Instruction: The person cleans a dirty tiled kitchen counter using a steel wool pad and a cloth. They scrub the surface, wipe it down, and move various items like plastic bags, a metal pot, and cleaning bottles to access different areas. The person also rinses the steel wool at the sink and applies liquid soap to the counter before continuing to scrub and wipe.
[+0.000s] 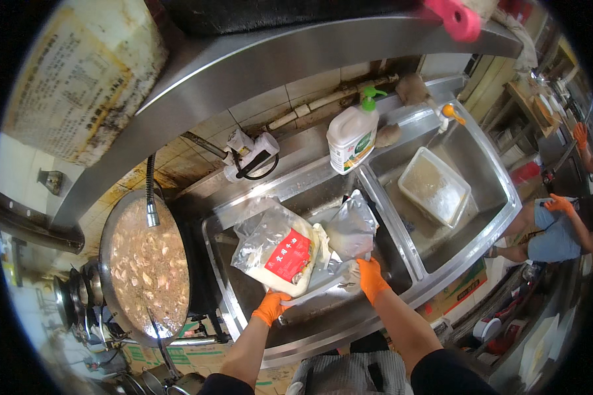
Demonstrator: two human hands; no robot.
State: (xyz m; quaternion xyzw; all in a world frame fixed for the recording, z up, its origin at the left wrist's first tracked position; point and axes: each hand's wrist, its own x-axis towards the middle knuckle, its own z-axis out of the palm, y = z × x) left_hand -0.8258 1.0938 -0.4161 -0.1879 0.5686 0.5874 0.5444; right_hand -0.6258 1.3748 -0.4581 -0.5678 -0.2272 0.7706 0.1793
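My left hand, in an orange glove, grips the near left part of a pale plastic tray over the left sink basin. My right hand, gloved alike, holds the tray's near right end, beside a crumpled greyish-beige piece. In the tray lies a clear plastic bag around a white block, with a red label bearing writing. A silvery foil bag sits to its right. The bags hide most of the tray, so whether it touches the basin is unclear.
A large wok of simmering meat stands left, under a hose spout. A pump bottle stands on the sink's back ledge. The right basin holds a water-filled white tub below a tap. Another person is at far right.
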